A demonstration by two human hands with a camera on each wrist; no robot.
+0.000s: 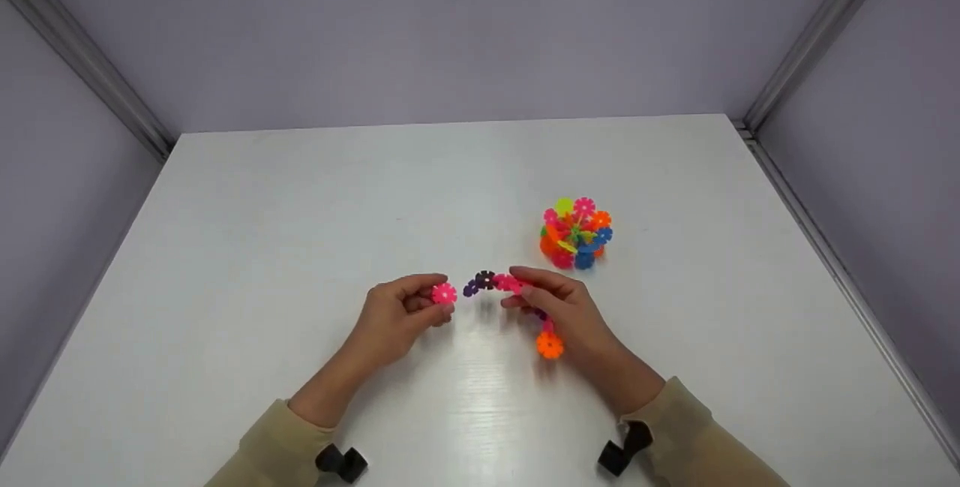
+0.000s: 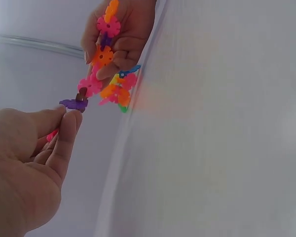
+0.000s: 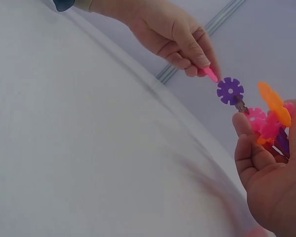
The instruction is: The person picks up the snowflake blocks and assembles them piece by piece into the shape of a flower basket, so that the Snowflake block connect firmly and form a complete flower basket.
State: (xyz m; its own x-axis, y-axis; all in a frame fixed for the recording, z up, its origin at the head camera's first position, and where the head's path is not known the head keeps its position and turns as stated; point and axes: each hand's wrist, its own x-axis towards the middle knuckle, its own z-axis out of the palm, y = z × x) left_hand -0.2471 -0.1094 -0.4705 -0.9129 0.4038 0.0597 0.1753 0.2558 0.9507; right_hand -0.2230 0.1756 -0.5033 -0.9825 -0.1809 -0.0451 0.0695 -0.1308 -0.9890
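My left hand [image 1: 397, 318] pinches a single pink snowflake disc [image 1: 444, 293] between thumb and fingers. In my right hand [image 1: 577, 314] is a curved chain of linked snowflake discs, gripped near its middle. A purple disc [image 1: 471, 289] forms the chain's left end, with a dark disc [image 1: 485, 280] joined beside it. At the other end hangs an orange disc [image 1: 550, 345], below the right fingers. A small gap separates the pink disc from the purple disc [image 3: 230, 91]. The right fingers hide some of the chain's middle.
A round cluster of joined multicoloured snowflake discs [image 1: 576, 233] stands on the white table [image 1: 300, 209], just beyond my right hand. Pale panels [image 1: 465, 37] rise behind the table and at both sides. Black devices [image 1: 341, 464] sit at both sleeve cuffs.
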